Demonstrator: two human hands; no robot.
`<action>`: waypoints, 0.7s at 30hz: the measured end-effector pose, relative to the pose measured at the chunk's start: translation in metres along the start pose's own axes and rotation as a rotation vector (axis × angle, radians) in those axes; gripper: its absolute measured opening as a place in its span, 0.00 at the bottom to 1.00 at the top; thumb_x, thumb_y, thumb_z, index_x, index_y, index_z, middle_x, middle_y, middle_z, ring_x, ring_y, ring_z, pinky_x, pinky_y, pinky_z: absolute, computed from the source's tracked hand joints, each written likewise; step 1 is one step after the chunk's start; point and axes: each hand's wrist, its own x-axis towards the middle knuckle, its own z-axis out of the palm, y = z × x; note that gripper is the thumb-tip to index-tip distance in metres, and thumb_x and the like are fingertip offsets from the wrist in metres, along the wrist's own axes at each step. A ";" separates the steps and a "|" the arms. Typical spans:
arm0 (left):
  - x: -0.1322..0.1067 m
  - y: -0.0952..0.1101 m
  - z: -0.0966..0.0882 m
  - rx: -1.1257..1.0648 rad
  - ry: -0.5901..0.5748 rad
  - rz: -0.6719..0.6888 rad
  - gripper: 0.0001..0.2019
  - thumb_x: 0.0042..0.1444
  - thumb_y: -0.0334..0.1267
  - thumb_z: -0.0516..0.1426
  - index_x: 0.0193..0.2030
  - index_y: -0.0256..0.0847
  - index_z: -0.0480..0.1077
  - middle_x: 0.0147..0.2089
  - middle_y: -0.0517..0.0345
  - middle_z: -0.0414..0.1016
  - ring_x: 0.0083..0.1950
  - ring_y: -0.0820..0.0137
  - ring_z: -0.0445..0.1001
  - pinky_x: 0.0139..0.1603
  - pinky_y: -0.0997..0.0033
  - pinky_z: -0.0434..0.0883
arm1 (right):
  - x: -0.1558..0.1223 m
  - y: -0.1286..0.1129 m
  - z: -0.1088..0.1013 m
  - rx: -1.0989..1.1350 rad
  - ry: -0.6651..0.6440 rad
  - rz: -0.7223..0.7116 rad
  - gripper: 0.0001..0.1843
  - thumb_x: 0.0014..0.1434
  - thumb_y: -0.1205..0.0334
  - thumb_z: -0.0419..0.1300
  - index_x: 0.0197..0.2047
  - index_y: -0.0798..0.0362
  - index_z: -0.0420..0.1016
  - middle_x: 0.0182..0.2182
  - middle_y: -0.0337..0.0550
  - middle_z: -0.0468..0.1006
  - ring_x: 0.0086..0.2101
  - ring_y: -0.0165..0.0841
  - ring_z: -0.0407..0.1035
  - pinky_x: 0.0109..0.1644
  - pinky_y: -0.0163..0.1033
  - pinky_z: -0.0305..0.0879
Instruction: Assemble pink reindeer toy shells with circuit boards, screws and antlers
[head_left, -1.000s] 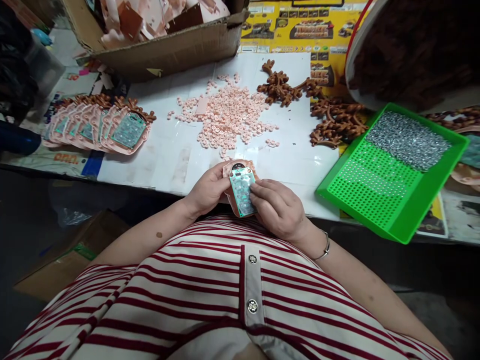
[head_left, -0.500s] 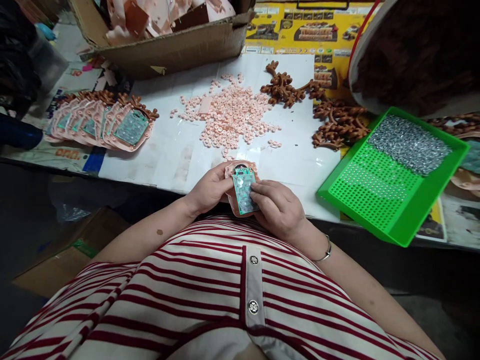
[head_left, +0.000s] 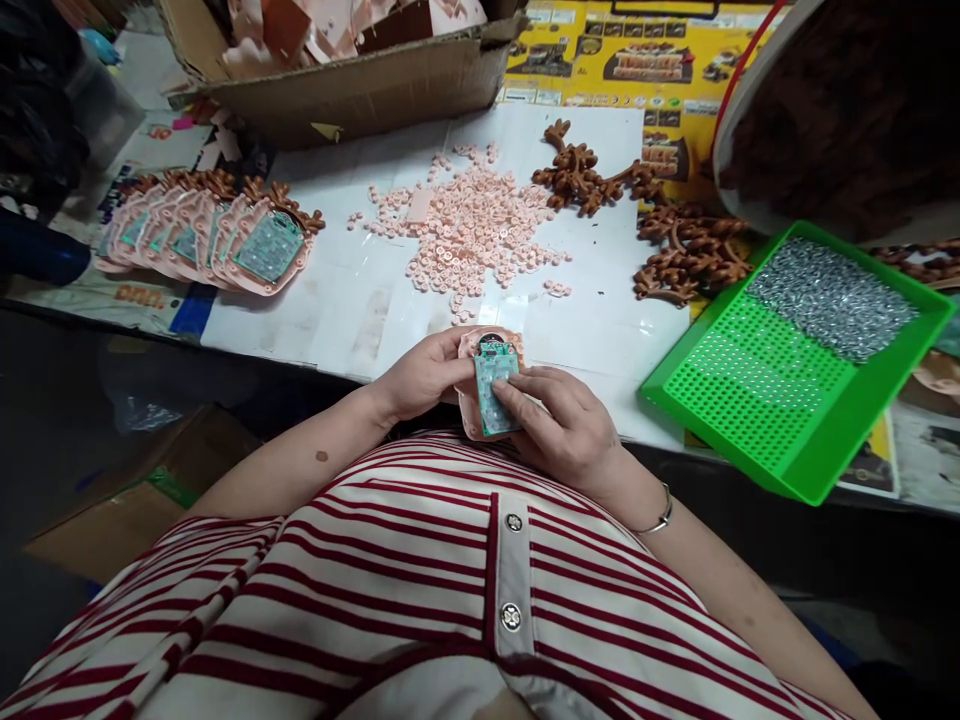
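A pink plastic shell [head_left: 469, 412] holding a green circuit board [head_left: 491, 408] is between my hands at the table's front edge. My left hand [head_left: 424, 378] grips the shell's left side, its thumb over the rim. My right hand [head_left: 562, 415] holds the right side, with fingers lying on the board and its other fingers partly hidden below. A round black part [head_left: 491, 340] shows above the board. Small pink plastic pieces [head_left: 480, 230] lie heaped on the white sheet just beyond my hands.
Several pink shells with boards [head_left: 266, 248] lean in a row at left. Brown antler-shaped pieces [head_left: 690, 250] lie at right, beside a green basket [head_left: 772, 450] holding small metal screws [head_left: 832, 300]. A cardboard box [head_left: 360, 105] of pink parts stands behind; a wide tub [head_left: 731, 190] is far right.
My right hand's fingers have shifted on the circuit board, one now pressing nearer its middle. My left hand keeps its grip on the shell. The whole view has shifted slightly.
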 end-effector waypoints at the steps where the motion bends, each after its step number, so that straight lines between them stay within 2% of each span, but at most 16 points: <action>1: -0.001 0.001 -0.002 -0.014 -0.023 -0.018 0.20 0.50 0.34 0.67 0.51 0.40 0.79 0.47 0.51 0.82 0.47 0.63 0.79 0.51 0.65 0.73 | 0.000 0.000 0.000 0.007 0.001 -0.006 0.20 0.64 0.69 0.60 0.59 0.58 0.72 0.40 0.52 0.83 0.42 0.39 0.77 0.47 0.48 0.82; 6: -0.004 0.007 -0.008 -0.143 -0.139 -0.084 0.28 0.41 0.32 0.70 0.53 0.38 0.79 0.49 0.46 0.82 0.50 0.59 0.79 0.51 0.63 0.74 | 0.001 0.000 -0.002 -0.008 -0.023 -0.028 0.18 0.67 0.60 0.61 0.57 0.59 0.73 0.39 0.52 0.82 0.42 0.39 0.76 0.47 0.48 0.82; 12: 0.000 0.005 0.001 -0.064 -0.034 -0.076 0.20 0.49 0.38 0.70 0.49 0.36 0.78 0.43 0.51 0.81 0.41 0.68 0.78 0.46 0.68 0.74 | -0.001 0.001 0.000 0.062 -0.083 -0.008 0.27 0.64 0.57 0.66 0.62 0.60 0.70 0.41 0.52 0.80 0.43 0.40 0.75 0.49 0.50 0.81; 16: 0.000 0.006 0.005 -0.072 -0.025 -0.053 0.20 0.47 0.36 0.71 0.48 0.35 0.78 0.43 0.53 0.80 0.42 0.69 0.78 0.45 0.70 0.74 | -0.003 0.002 -0.001 0.094 -0.137 0.018 0.30 0.66 0.48 0.62 0.63 0.60 0.69 0.43 0.54 0.79 0.45 0.43 0.75 0.49 0.54 0.80; 21: 0.000 0.007 0.006 -0.043 -0.035 -0.016 0.19 0.48 0.37 0.70 0.48 0.37 0.78 0.44 0.53 0.81 0.43 0.68 0.78 0.46 0.69 0.74 | 0.001 0.003 -0.001 0.089 -0.088 0.068 0.40 0.63 0.43 0.63 0.68 0.62 0.64 0.51 0.63 0.78 0.52 0.48 0.73 0.52 0.56 0.78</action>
